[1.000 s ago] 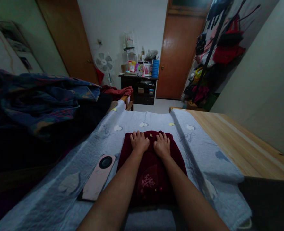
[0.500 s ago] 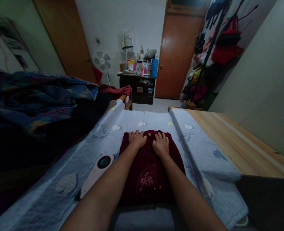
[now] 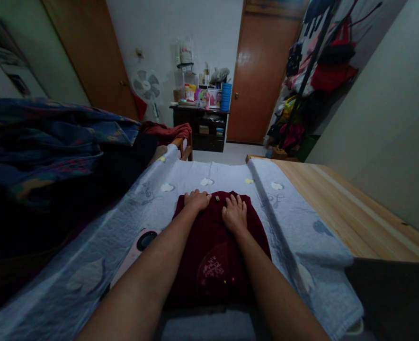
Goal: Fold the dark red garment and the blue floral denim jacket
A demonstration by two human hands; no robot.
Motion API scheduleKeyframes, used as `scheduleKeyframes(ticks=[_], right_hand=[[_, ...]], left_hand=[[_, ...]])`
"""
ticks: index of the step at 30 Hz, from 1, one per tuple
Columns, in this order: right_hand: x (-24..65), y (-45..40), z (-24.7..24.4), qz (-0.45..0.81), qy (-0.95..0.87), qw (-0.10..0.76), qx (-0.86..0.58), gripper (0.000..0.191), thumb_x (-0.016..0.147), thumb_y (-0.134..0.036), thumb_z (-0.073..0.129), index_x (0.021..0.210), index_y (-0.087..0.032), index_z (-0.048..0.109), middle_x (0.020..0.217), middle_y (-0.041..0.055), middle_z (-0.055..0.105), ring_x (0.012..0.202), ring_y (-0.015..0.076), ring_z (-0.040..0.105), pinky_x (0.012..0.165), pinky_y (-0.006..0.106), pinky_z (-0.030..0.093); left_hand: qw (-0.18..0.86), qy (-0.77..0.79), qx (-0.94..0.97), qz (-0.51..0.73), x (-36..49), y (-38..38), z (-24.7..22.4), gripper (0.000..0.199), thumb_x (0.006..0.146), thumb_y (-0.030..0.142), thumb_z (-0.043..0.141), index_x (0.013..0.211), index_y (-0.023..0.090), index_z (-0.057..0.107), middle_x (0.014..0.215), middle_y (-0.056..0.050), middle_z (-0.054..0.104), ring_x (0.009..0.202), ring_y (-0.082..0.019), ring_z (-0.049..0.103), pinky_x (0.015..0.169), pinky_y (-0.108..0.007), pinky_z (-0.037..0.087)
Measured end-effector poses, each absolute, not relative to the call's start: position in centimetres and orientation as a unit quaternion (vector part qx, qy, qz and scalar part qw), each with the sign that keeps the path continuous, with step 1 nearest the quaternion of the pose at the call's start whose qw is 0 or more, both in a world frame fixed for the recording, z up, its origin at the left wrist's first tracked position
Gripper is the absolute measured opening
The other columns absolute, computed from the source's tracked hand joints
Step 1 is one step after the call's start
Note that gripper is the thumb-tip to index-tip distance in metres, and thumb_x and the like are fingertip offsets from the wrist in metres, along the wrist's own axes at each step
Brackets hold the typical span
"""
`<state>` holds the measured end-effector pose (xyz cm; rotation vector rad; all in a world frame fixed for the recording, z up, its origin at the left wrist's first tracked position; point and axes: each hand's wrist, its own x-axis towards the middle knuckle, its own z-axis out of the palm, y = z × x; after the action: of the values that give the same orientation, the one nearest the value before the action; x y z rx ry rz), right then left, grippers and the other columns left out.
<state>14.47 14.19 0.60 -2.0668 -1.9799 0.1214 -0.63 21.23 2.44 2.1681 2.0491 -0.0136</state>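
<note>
A dark red folded garment (image 3: pixel 212 232) lies flat on the pale blue bedspread (image 3: pixel 209 171) before me. It has a pink blossom design near its close end and a small gold tag (image 3: pixel 217 198) at its far edge. My left hand (image 3: pixel 198 201) rests on the garment's far left corner, fingers stretched out. On the far right part, my right hand (image 3: pixel 235 213) lies with its fingers spread. The tag sits between the two hands. Beside my left forearm is a pink phone (image 3: pixel 138 248) with a round black camera ring, partly covered by that arm.
Heaped dark and blue patterned clothes (image 3: pixel 53 142) fill the left side. A bare wooden board (image 3: pixel 323 199) runs along the right. Farther off stand a fan (image 3: pixel 147 85), a dark cabinet (image 3: pixel 198 113) with items on it, and a door (image 3: pixel 262 71). Bags (image 3: pixel 335 71) hang at right.
My left hand has shifted slightly left toward the garment's corner. My right hand stays on the cloth. The whole view has moved a little, and my left arm covers more of the phone.
</note>
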Motion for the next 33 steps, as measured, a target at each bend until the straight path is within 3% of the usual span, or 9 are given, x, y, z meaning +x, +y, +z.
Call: scheduleKeyframes(ticks=[7, 17, 26, 30, 33], right_hand=[[14.5, 14.3, 0.5, 0.048, -0.683, 0.142, -0.715, 0.052, 0.093, -0.032, 0.037, 0.142, -0.018, 0.048, 0.156, 0.006, 0.034, 0.147, 0.0261, 0.017, 0.118, 0.046, 0.011], [14.4, 14.3, 0.7, 0.051, -0.683, 0.128, -0.718, 0.052, 0.094, -0.032, 0.035, 0.143, -0.019, 0.047, 0.156, 0.0064, 0.033, 0.147, 0.0254, 0.015, 0.118, 0.045, 0.01], [14.5, 14.2, 0.7, 0.045, -0.685, 0.141, -0.714, 0.051, 0.093, -0.032, 0.037, 0.141, -0.019, 0.049, 0.156, 0.0061, 0.035, 0.147, 0.0259, 0.018, 0.117, 0.046, 0.011], [14.5, 14.3, 0.7, 0.051, -0.682, 0.137, -0.716, 0.052, 0.093, -0.032, 0.036, 0.141, -0.019, 0.049, 0.156, 0.0061, 0.034, 0.147, 0.0259, 0.017, 0.117, 0.046, 0.011], [14.4, 14.2, 0.7, 0.046, -0.682, 0.142, -0.716, 0.052, 0.092, -0.032, 0.037, 0.141, -0.018, 0.049, 0.155, 0.0061, 0.035, 0.147, 0.026, 0.017, 0.118, 0.045, 0.01]], left_hand=[[0.092, 0.693, 0.715, -0.01, -0.8, 22.3, 2.2, 0.053, 0.094, 0.055, 0.027, 0.119, 0.027, 0.065, 0.128, -0.014, 0.062, 0.118, -0.033, 0.056, 0.096, -0.051, 0.041], [0.087, 0.691, 0.718, 0.002, -1.5, 23.4, 1.8, 0.042, 0.092, 0.032, 0.033, 0.113, 0.019, 0.067, 0.12, -0.016, 0.067, 0.112, -0.03, 0.061, 0.085, -0.039, 0.048], [0.098, 0.7, 0.707, 0.016, -2.2, 25.2, 1.0, 0.04, 0.093, 0.038, 0.038, 0.105, 0.019, 0.07, 0.114, -0.014, 0.07, 0.105, -0.024, 0.065, 0.081, -0.03, 0.048], [0.07, 0.715, 0.694, 0.051, -2.1, 24.9, 1.2, 0.045, 0.097, 0.039, 0.03, 0.106, 0.018, 0.068, 0.108, -0.013, 0.071, 0.1, -0.024, 0.066, 0.08, -0.03, 0.047], [0.024, 0.729, 0.678, 0.089, -1.9, 23.9, 2.0, 0.049, 0.1, 0.037, 0.021, 0.114, 0.017, 0.063, 0.115, -0.015, 0.066, 0.109, -0.026, 0.06, 0.087, -0.035, 0.045]])
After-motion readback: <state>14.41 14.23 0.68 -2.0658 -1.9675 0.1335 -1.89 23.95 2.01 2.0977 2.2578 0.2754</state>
